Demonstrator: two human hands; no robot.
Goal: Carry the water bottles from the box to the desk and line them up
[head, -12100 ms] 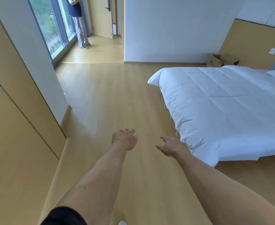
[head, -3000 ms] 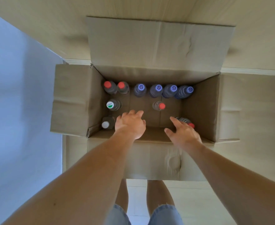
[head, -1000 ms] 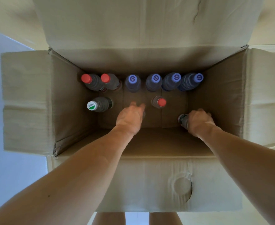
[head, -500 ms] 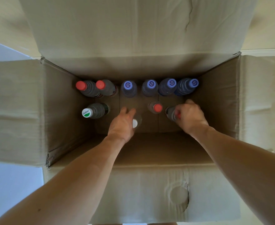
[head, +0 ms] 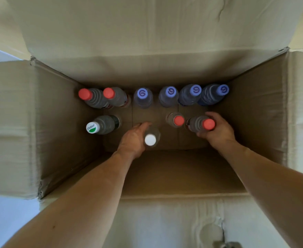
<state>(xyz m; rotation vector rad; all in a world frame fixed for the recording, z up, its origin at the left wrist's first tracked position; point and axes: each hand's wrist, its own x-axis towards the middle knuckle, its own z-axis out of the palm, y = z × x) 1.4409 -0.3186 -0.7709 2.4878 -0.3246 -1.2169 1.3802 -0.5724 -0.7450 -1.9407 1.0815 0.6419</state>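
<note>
While you had both arms down in the box [head: 61, 122], your left hand [head: 131, 140] was wrapped round the white-capped bottle [head: 151, 136] near the middle and your right hand [head: 217, 130] gripped a red-capped bottle [head: 200, 124] by the right wall. Seven more stood further in, six along the far wall. Best move from there, I judged: lift both straight up, clear of the loose red-capped one [head: 176, 120] between them.
</note>
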